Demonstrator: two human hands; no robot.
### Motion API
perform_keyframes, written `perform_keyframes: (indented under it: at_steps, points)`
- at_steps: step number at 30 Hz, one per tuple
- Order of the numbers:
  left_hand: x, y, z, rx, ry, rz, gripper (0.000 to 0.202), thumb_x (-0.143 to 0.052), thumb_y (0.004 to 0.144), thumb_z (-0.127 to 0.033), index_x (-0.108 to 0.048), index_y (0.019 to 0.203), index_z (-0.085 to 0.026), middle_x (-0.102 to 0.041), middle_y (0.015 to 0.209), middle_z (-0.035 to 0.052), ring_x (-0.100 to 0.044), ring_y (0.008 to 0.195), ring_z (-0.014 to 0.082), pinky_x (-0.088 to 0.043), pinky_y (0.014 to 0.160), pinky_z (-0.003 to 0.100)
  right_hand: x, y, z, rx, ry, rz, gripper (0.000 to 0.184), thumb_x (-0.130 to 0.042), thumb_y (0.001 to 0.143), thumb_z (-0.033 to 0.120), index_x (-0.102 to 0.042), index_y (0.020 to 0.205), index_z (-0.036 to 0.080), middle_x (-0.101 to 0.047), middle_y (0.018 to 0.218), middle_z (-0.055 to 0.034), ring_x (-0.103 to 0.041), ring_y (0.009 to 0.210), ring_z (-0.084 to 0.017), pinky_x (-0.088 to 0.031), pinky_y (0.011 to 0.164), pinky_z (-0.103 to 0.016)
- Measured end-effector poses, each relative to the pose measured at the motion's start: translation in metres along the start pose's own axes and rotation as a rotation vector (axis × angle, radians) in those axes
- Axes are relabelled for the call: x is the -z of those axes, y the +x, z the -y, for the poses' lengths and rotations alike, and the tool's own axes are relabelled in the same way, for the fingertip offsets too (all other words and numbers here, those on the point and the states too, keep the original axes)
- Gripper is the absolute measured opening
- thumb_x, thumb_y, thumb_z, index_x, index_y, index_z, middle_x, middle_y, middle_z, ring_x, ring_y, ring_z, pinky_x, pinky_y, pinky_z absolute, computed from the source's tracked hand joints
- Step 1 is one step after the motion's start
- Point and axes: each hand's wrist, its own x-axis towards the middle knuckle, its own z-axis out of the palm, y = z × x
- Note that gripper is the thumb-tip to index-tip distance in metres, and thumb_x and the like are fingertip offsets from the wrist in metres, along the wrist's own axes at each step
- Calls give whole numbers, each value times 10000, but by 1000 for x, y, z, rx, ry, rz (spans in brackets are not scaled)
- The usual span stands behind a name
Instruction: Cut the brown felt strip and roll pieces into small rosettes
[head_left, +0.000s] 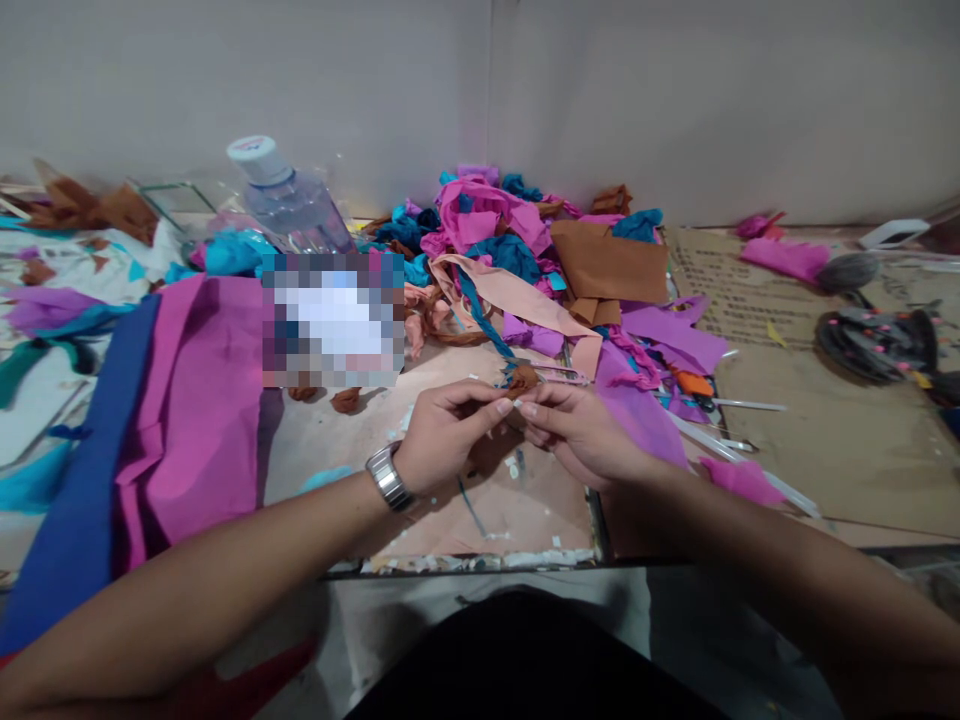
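Close together above the middle of the table, my left hand (454,425) and my right hand (574,430) both pinch a small crumpled brown paper piece (523,378), shaped somewhat like a flower. Thumbs and forefingers nearly meet at its lower end, where a tiny pale bit shows. A metal-banded watch sits on my left wrist. Just beyond the fingers lie a twisted blue paper strip (487,320) and a peach paper strip (517,290). Two small brown crumpled paper pieces (346,400) rest left of my hands.
Pink sheets (202,400) and a blue sheet (82,480) overhang the table's front left. Behind stands a clear bottle (300,205) with a white cap. Crumpled coloured paper (495,215) heaps along the wall. Cardboard (840,450) and a dark round object (877,340) lie right.
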Motion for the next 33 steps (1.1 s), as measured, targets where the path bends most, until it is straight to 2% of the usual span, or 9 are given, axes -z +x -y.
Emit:
perform_keyframes:
  at_steps: [6,11,14,17,20,24,26,29,33]
  points:
    - [0,-1,0,45,-25,-46,261,-857,791,-385,-791,916,-165,-745,778,30,-689,678,135,-574,624,239,-1,-1,0,-11,-5,15,273,-904,747,276,-677,870,186,-586,724,50,-451,579,-55,-299,541,-223]
    - [0,1,0,62,82,-64,310,-843,794,-434,-801,941,-165,-749,832,57,-665,648,140,-546,553,235,-4,-1,1,78,8,-53,526,-927,692,220,-596,1101,258,-632,956,34,-558,727,-87,-395,570,-211]
    - [0,1,2,-27,163,2,244,-825,817,-401,-815,902,-172,-766,901,80,-680,734,153,-556,640,244,-4,-1,2,149,-10,-67,642,-926,683,197,-534,1182,295,-671,1049,13,-637,878,-130,-488,687,-237]
    - [1,0,4,-72,209,60,214,-803,845,-373,-819,907,-169,-774,901,82,-689,795,159,-547,730,251,-1,1,2,153,-32,-55,668,-914,700,205,-514,1226,300,-687,1025,6,-656,916,-149,-514,740,-258]
    - [1,-1,6,4,183,83,267,-801,848,-399,-817,940,-149,-785,901,87,-694,790,164,-546,749,263,2,2,3,146,-49,-29,646,-898,730,208,-512,1240,297,-693,1001,9,-661,894,-144,-517,750,-261]
    - [-2,0,3,146,-25,111,327,-834,813,-402,-820,1028,-156,-807,1029,101,-732,897,192,-580,857,305,4,2,4,153,-58,2,623,-888,750,212,-525,1248,302,-697,1007,11,-666,932,-146,-529,804,-274]
    - [-2,1,-1,190,-82,124,299,-858,784,-382,-828,978,-156,-812,967,88,-727,830,170,-585,812,287,4,2,4,156,-55,17,614,-888,754,219,-534,1248,305,-696,1019,8,-664,941,-145,-533,817,-277]
    - [-3,2,-4,257,-126,127,266,-892,737,-364,-822,876,-147,-764,732,42,-656,637,119,-550,658,240,5,1,4,153,-60,39,606,-883,767,232,-535,1257,311,-693,1039,2,-665,949,-153,-541,825,-293]
    - [-3,1,-2,315,-247,121,265,-920,699,-331,-795,843,-148,-722,668,12,-635,598,101,-527,616,219,5,0,4,154,-65,68,578,-877,780,240,-548,1251,308,-696,1054,-9,-664,962,-159,-538,834,-301]
